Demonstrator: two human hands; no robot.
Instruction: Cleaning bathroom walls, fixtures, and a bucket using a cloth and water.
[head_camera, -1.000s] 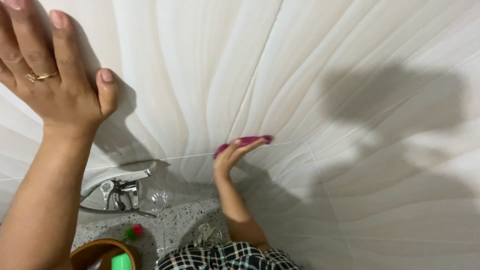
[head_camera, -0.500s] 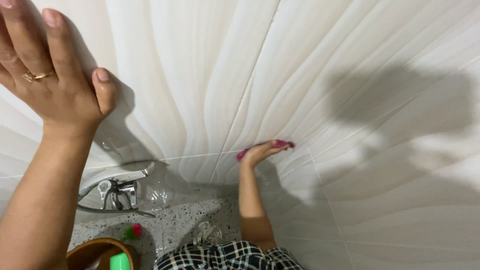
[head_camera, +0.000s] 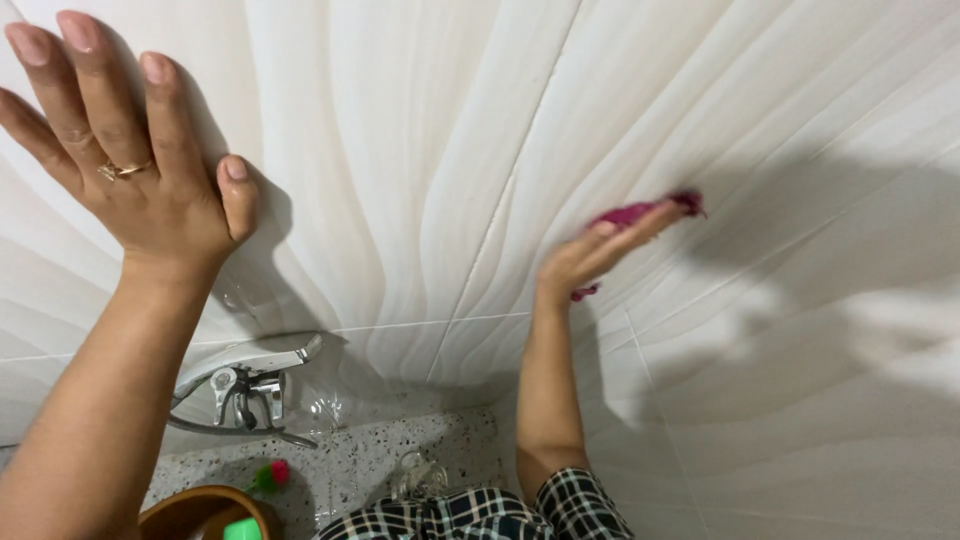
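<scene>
While the right hand (head_camera: 590, 255) presses a pink cloth (head_camera: 640, 212) flat against the white wavy tiles (head_camera: 430, 150), the risk I see is a slip: the cloth is pinned only by straightened fingers, not gripped, so on a glossy and perhaps wet wall it could slide out from under them and drop toward the speckled bench (head_camera: 350, 465) below. The arm is stretched well out to the right, and the weight seems to lean on the left hand (head_camera: 150, 170), which is braced on the same slick tile; if that palm skids, the person could pitch forward over the chrome tap (head_camera: 245, 385) beneath it. The left hand is spread wide, fingers fanned and apart, thumb out to the side, palm flat on the wall, holding nothing; a gold ring (head_camera: 122, 170) sits on one finger. The right hand is nearly flat too, fingers together and extended, with the cloth trapped between them and the tile, a bit of pink showing past the fingertips and a scrap at the heel of the palm. Whether the thumb hooks the cloth I cannot tell. Lower left, a brown bowl (head_camera: 200, 505) sits by something green and a small red thing, well apart from both hands; a checked sleeve (head_camera: 520, 510) shows at the bottom edge
</scene>
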